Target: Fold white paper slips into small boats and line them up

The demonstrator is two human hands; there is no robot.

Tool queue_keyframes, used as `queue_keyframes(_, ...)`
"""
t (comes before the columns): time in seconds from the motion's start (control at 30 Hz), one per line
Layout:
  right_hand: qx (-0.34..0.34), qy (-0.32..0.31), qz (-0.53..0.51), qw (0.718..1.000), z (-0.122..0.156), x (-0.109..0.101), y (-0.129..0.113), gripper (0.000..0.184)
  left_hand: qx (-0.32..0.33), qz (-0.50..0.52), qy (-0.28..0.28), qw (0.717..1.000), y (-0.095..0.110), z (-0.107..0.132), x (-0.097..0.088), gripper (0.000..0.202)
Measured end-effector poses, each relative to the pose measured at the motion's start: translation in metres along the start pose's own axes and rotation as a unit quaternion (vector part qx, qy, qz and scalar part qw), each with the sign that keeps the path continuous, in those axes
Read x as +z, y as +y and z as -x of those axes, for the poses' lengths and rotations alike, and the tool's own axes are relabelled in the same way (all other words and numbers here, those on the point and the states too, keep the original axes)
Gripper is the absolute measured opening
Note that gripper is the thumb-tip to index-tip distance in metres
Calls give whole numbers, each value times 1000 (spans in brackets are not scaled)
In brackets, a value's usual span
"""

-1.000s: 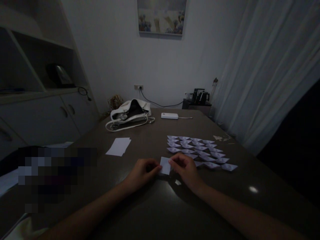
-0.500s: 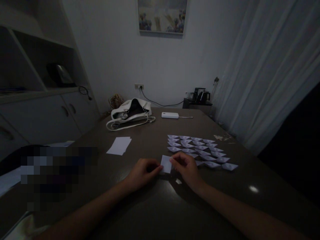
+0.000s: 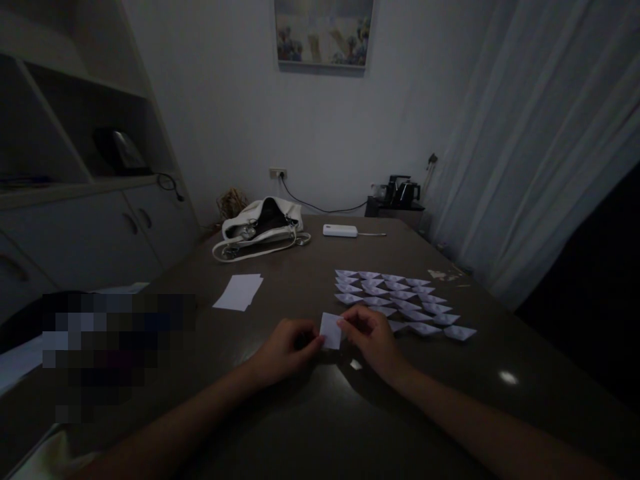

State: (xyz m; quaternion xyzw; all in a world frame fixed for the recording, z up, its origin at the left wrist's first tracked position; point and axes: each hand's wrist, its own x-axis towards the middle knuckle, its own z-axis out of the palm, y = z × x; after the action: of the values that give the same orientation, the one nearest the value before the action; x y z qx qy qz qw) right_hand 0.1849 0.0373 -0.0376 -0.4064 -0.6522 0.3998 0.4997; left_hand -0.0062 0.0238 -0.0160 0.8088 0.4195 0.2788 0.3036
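A small folded piece of white paper [image 3: 331, 332] is held between my two hands, just above the dark table. My left hand [image 3: 289, 350] pinches its left edge between thumb and fingers. At its upper right edge, my right hand [image 3: 373, 337] grips it the same way. Just beyond my right hand stand several rows of folded white paper boats [image 3: 399, 295], some partly hidden behind that hand. A short stack of white paper sheets [image 3: 237, 292] lies to the left, out past my left hand.
A white handbag [image 3: 263, 227] and a white power strip or similar device [image 3: 340, 231] lie at the table's far end. Paper scraps [image 3: 437, 274] are near the right edge. At left, a blurred-out patch [image 3: 110, 340] hides part of the view.
The folded paper and both hands have shifted very slightly left and down. Both hands keep their pinch on it; everything else stays in place.
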Motion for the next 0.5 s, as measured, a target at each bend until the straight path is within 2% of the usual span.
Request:
queue_keyframes(0.13, -8, -53, 14, 998, 4, 1, -3, 15, 1, -17, -15, 1000, 0, 1, 0, 39)
queue_keyframes(0.23, -19, -90, 21, 996, 7, 2, -5, 14, 18, -59, 12, 998, 2, 2, -1, 38)
queue_keyframes(0.33, -22, -91, 19, 995, 7, 2, -4, 13, 40, -68, 28, 996, 3, 4, -3, 34)
queue_keyframes(0.5, -23, -78, 12, 997, 5, 1, -2, 13, 36, -51, 30, 998, 0, 3, -4, 29)
